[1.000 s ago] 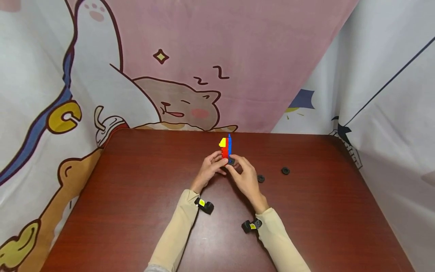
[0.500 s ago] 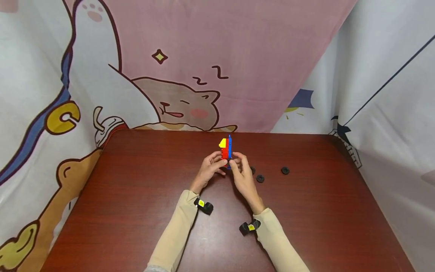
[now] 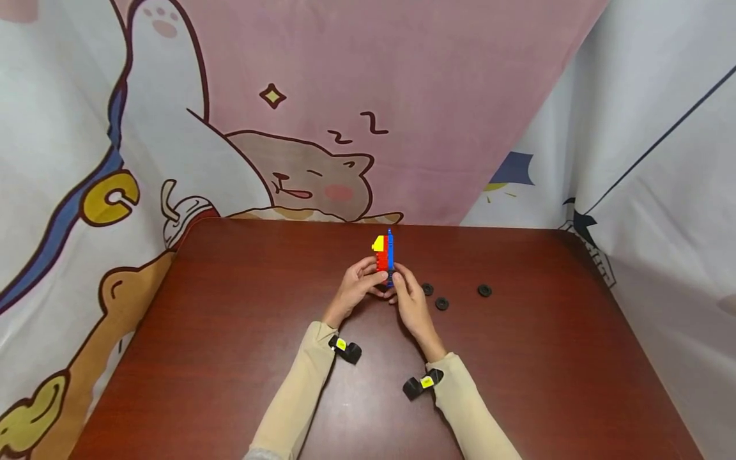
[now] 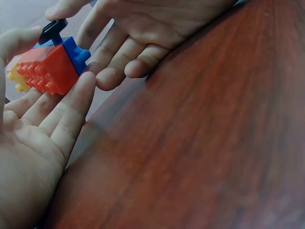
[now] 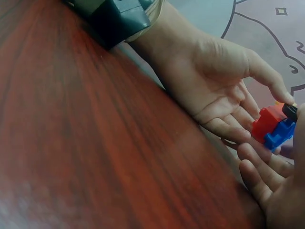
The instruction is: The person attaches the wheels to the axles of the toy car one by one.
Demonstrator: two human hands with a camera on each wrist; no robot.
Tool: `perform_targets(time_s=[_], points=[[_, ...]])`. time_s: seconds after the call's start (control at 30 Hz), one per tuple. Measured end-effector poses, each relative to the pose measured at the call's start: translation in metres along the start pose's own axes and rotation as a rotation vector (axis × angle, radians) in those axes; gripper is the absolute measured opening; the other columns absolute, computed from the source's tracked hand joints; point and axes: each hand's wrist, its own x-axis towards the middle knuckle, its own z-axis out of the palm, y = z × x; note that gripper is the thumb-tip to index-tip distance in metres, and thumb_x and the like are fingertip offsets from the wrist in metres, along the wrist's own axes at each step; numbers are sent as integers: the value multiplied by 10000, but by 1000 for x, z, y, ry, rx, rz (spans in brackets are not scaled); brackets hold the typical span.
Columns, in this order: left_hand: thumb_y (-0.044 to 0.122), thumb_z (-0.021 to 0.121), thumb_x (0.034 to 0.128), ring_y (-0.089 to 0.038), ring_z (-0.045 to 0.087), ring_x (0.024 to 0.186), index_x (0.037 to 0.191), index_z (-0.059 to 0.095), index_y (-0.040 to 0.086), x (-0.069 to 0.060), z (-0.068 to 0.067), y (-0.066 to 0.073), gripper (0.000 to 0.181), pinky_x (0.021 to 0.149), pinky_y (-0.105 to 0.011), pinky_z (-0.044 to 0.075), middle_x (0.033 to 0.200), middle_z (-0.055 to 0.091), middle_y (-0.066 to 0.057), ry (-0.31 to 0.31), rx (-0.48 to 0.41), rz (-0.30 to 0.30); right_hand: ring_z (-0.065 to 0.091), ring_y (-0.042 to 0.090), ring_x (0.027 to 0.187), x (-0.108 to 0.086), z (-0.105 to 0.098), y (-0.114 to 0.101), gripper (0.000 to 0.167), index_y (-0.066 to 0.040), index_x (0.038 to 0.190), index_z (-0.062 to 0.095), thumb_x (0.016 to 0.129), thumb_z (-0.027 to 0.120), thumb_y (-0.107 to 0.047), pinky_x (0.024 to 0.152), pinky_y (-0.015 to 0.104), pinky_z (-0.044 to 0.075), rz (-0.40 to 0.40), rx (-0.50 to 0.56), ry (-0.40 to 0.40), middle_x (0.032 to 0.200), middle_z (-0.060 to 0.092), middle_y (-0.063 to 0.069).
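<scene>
Block model (image 3: 383, 254): w/ you, btwn both hands, approx. 12 o'clock of your forearms; yellow end (image 3: 378, 243) to 12, prob. so the near end faces your thumbs.
Held wheel (image 4: 53, 29): blk disc on a short stem, up top by the blue piece (image 4: 75, 53); can't tell if fully seated.
L hand (image 3: 356, 289): at 7–8 o'clock of model, gripping it; fingers under red block (image 4: 59, 69), thumb at wheel rim. Looks like a cradle, prob. for steady support.
R hand (image 3: 415, 310): at 5 o'clock, pinching model's other side; thumb on wheel, index behind blue piece, other fingers loosely bent below. Prob. counters your L thumb so nothing twists.
Loose wheels: three on table (image 3: 259, 287). Near pair (image 3: 427, 289) (image 3: 441, 303) at 4 o'clock of model, third (image 3: 485, 291) btwn 3 & 4, farther out; likely parked R-side for easy R-hand reach.
Wrist cams (image 3: 345, 349) (image 3: 422, 384): one per wrist, by the cuffs.
</scene>
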Motion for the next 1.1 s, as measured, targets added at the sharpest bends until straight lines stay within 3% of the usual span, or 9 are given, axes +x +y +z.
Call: perform_targets(time_s=[0.13, 0.3, 0.5, 0.67, 0.93, 1.1], points=[[41, 640, 937, -121, 670, 827, 1355, 501, -64, 2, -2, -2, 452, 647, -286, 587, 1215, 644, -216, -11, 23, -5, 655, 232, 769, -1, 1, 1, 440, -132, 1473, 471, 1082, 411, -326, 666, 265, 546, -27, 1, 14, 937, 664, 209], [53, 649, 937, -114, 672, 824, 1359, 504, -45, 3, -3, -1, 457, 639, -290, 587, 1218, 643, -220, -10, 44, -5, 608, 191, 697, -1, 1, -1, 423, -138, 1446, 516, 1074, 437, -324, 616, 250, 517, -46, 12, 40, 840, 631, 222], [40, 650, 927, -133, 672, 807, 1359, 502, -41, 1, -2, 0, 465, 624, -281, 584, 1210, 637, -227, -5, 45, -9, 602, 314, 710, -2, -1, -5, 411, -98, 1448, 509, 1077, 437, -260, 618, 261, 515, -18, 20, 21, 826, 612, 292], [41, 654, 928, -154, 673, 814, 1346, 508, -41, 0, -2, 0, 450, 651, -337, 599, 1197, 646, -214, -7, 72, -16, 586, 454, 748, -9, -3, -26, 404, -6, 1436, 489, 1077, 428, -180, 630, 329, 538, -25, 24, -12, 841, 595, 346], [12, 641, 931, -251, 692, 875, 1355, 500, -65, 2, -3, 1, 454, 737, -525, 594, 1217, 640, -243, -21, 97, -55, 574, 490, 767, -13, -3, -38, 378, 17, 1408, 489, 1074, 426, -149, 634, 328, 534, -18, 24, -14, 859, 582, 356], [13, 646, 926, -230, 695, 870, 1355, 499, -67, 3, -2, 0, 461, 725, -497, 601, 1237, 632, -256, -18, 104, -63, 560, 499, 769, -12, -4, -36, 379, 5, 1402, 497, 1073, 440, -174, 627, 308, 518, -13, 32, -19, 854, 575, 365]])
